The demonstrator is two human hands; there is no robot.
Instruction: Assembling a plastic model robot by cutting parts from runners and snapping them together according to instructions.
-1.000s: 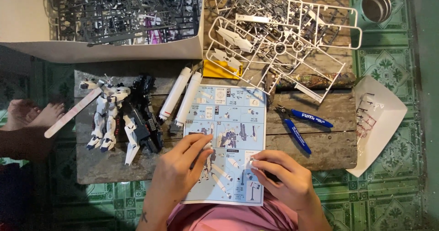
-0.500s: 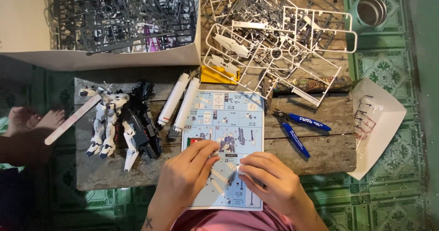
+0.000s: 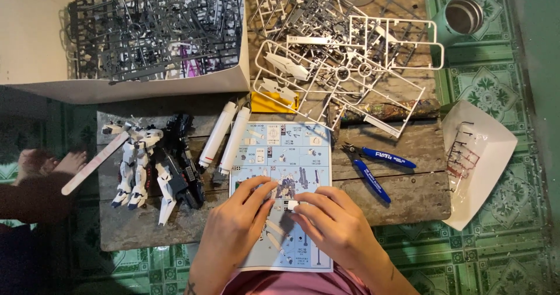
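My left hand [image 3: 236,228] and my right hand [image 3: 332,225] meet over a light blue instruction sheet [image 3: 284,149] on a worn wooden board [image 3: 408,184]. Between the fingertips of both hands sits a small white plastic part [image 3: 290,205]. Each hand pinches one end of it. To the left of my left hand lie a white model robot [image 3: 137,163] and a black model piece [image 3: 184,161]. Two white tubes [image 3: 226,138] rest above the sheet's left corner.
Blue-handled nippers [image 3: 373,166] lie right of the sheet. White part frames [image 3: 344,61] spread across the back. A cardboard box [image 3: 146,32] holds grey part frames. A white tray [image 3: 478,161] with a small frame sits at right. Bare feet [image 3: 49,163] show at left.
Both hands have come closer together over the sheet and moved up it. The fingertips now join on the small white part.
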